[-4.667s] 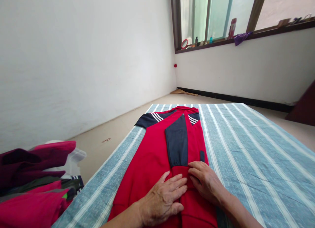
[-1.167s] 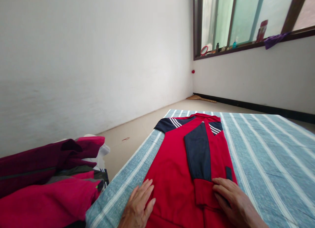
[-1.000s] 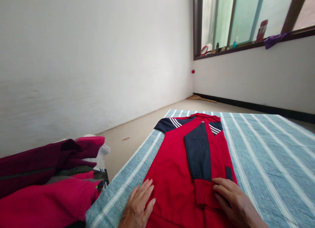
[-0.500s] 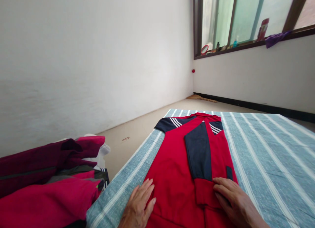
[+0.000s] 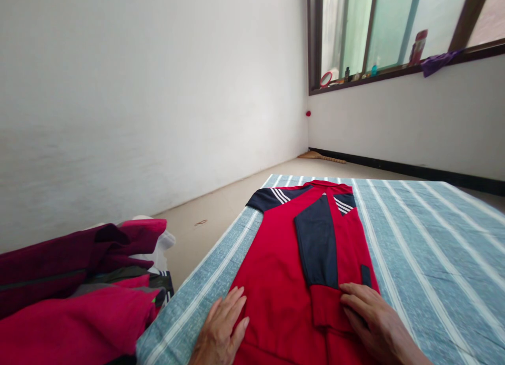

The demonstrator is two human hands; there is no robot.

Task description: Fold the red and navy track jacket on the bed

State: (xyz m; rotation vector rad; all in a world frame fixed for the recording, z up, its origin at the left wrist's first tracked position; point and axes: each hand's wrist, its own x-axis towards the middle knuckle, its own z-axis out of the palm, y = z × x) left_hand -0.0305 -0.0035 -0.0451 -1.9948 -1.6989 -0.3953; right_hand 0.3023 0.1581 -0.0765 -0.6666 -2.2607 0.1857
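Observation:
A red jacket (image 5: 272,265) with navy shoulder panels and white stripes lies spread on a blue-and-white striped cloth (image 5: 418,239). One sleeve (image 5: 319,241), navy with a red cuff, is laid down over its front; the other (image 5: 262,199) is folded out of sight past the shoulder. My left hand (image 5: 223,325) rests on the jacket's left edge near the hem, fingers stretched out and open. At the red cuff, my right hand (image 5: 373,317) lies on the fabric with slightly bent fingers, its thumb partly hidden beneath them.
To the left is a heap of clothes, with a dark maroon garment (image 5: 47,265) above a pink one (image 5: 79,323). A brush or broom (image 5: 315,155) lies on the floor by the corner. Along the window sill stand a red bottle (image 5: 418,48), a purple cloth (image 5: 437,63) and small items.
The view has shifted very slightly. Both hands and the jacket stay in the same places.

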